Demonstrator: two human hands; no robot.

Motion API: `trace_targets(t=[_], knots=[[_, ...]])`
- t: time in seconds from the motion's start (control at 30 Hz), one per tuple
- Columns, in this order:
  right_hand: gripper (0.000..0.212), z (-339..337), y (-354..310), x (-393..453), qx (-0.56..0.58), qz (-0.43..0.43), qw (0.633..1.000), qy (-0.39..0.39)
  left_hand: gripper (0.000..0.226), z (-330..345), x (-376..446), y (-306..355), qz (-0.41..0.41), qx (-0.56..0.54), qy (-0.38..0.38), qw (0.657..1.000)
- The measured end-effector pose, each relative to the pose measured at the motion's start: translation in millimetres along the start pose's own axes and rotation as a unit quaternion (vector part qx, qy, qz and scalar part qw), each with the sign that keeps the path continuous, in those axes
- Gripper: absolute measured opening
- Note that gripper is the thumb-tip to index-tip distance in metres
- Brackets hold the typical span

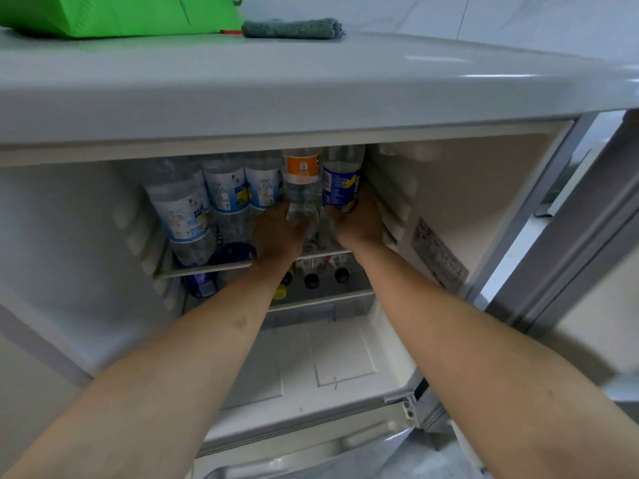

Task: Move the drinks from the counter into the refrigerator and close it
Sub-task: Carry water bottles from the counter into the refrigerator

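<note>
- Head view: both forearms reach forward into the open refrigerator (449,188), whose door (587,216) stands swung out at the right.
- Left hand (276,233): fingers wrapped around the lower part of the orange-labelled bottle (301,181), which stands on the upper wire shelf (207,266).
- Right hand (359,223): grasps the blue-labelled bottle (340,183) from below and the side; this bottle stands just right of the orange-labelled one, near the ribbed right inner wall.
- The two held bottles stand just beside each other; whether they touch cannot be told.
- Left of them on the same shelf stands a row of clear bottles with pale blue labels (224,188), reaching toward the left wall; the nearest of these (183,209) stands at the shelf's front left.
- A dark blue cap (235,254) shows near the front of the shelf, just left of the left wrist.
- Below the shelf, more bottles lie on a lower level, their dark caps (311,281) pointing toward the viewer.
- The refrigerator top (311,81) carries a green bag (121,13) at far left and a grey-green cloth (294,28) just to its right.
</note>
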State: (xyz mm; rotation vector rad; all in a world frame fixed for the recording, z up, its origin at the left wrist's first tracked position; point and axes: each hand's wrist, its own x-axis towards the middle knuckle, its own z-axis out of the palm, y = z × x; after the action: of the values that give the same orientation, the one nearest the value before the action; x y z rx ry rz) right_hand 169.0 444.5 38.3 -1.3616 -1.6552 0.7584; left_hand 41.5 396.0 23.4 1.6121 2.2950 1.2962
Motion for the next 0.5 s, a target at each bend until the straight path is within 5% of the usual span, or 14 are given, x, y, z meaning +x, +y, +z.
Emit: trace_targets(t=[0.17, 0.3, 0.5], knots=[[0.054, -3.2, -2.6, -21.1, 0.031, -0.028, 0.999, 0.027, 0.021, -2.8, -14.7, 2.0, 0.008, -0.122, 0.035, 0.992], [0.041, -8.7, 7.5, -65.6, 0.075, -0.046, 0.995, 0.038, 0.018, 0.2, -60.5, 4.5, -0.046, -0.299, 0.065, 0.951], [0.017, -27.1, 58.0, -164.2, 0.129, 0.025, 0.988, -0.078, 0.029, 14.3, -159.4, -25.3, -0.076, -0.304, 0.044, 0.949]])
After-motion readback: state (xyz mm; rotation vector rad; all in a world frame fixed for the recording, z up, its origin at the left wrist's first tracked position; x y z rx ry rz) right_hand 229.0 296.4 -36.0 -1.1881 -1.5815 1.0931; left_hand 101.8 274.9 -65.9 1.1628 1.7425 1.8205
